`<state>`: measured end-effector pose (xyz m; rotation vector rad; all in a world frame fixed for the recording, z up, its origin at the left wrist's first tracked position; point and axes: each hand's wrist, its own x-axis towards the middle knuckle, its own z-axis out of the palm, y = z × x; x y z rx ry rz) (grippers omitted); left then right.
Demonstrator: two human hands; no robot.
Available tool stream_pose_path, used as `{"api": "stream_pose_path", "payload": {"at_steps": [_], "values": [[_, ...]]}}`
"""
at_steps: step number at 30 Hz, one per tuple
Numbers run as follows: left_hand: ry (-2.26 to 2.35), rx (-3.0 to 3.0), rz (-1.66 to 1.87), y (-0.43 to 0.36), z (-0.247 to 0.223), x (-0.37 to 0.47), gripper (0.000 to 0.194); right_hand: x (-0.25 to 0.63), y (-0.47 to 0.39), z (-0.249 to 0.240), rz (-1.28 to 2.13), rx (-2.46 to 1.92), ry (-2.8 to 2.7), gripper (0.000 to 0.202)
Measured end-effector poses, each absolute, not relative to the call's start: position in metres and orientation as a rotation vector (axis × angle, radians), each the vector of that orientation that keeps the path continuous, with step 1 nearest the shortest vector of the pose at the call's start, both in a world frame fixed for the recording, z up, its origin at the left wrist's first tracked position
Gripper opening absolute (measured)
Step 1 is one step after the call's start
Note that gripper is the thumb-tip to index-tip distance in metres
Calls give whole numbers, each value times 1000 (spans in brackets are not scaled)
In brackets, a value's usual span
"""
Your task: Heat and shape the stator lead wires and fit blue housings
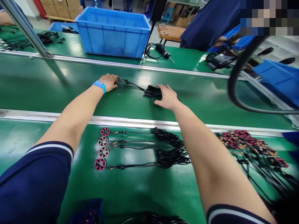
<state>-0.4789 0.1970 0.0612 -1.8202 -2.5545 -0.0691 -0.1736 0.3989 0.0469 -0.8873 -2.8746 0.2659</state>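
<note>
My left hand (pixel 109 82), with a blue band at the wrist, reaches onto the far green strip. Its fingers close over a small motor stator (pixel 117 80), mostly hidden beneath them. From that stator thin black leads run right to a bundled black cable (pixel 152 91). My right hand (pixel 167 95) is spread at the bundle's right end, thumb apart, fingertips touching or just over it. On the nearer surface, several ring-shaped stators with copper windings, such as a red one (pixel 100 164), lie in a column, their coiled cables (pixel 173 158) stretching right.
A large blue bin (pixel 113 34) stands beyond the far rail, beside a corded screwdriver (pixel 163 51). A heap of stators (pixel 251 143) lies at right. Metal rails (pixel 137 122) edge the strip. A thick black hose (pixel 233 84) loops at upper right. More cables (pixel 46 38) lie far left.
</note>
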Motion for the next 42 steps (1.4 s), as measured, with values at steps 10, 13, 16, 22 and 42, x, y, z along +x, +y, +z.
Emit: {"api": "stream_pose_path", "payload": {"at_steps": [10,13,16,22,42], "values": [[-2576,-1918,167,224,71,-465,39,-166,415,48,62,-1170,-2882,59],[-2541,-2004,202,200,82,-447,31,-150,406,57,143,-1041,-2951,53],[-2486,-2113,149,157,92,-423,25,-117,390,70,330,-916,-2998,44],[-2470,-2272,-176,64,91,-365,17,-37,337,76,681,-781,-2922,54],[-2385,-2331,-383,-24,72,-326,33,8,280,76,753,-676,-2927,42]]}}
